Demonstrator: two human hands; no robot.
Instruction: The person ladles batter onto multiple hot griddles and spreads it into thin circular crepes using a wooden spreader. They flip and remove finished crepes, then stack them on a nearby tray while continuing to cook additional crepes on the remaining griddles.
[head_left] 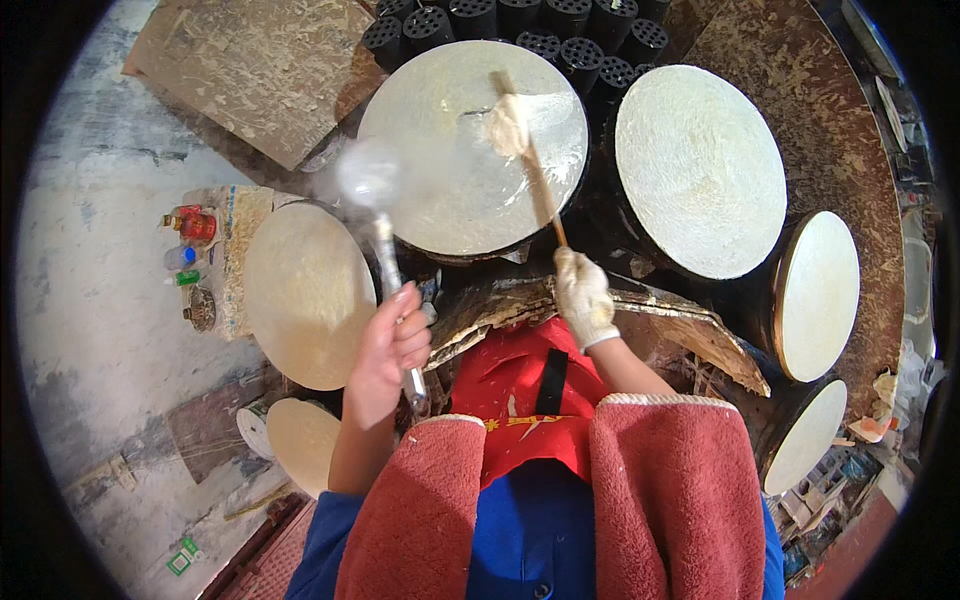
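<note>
My bare left hand [388, 352] grips the metal handle of a ladle [372, 180], whose round bowl is blurred over the left edge of the middle round griddle [450, 200]. My right hand [583, 297], in a white glove, holds a long wooden stick [540, 190]. A pale lump of batter [508, 125] sits on the stick's far end, resting on the griddle's upper middle. The griddle surface looks pale and thinly coated.
Several more round plates surround me: one at left [308, 295], a small one at lower left [302, 438], a large one at right [700, 170], two further right [818, 295]. Black honeycomb coal briquettes [500, 25] are stacked behind. Small bottles [188, 245] stand at far left.
</note>
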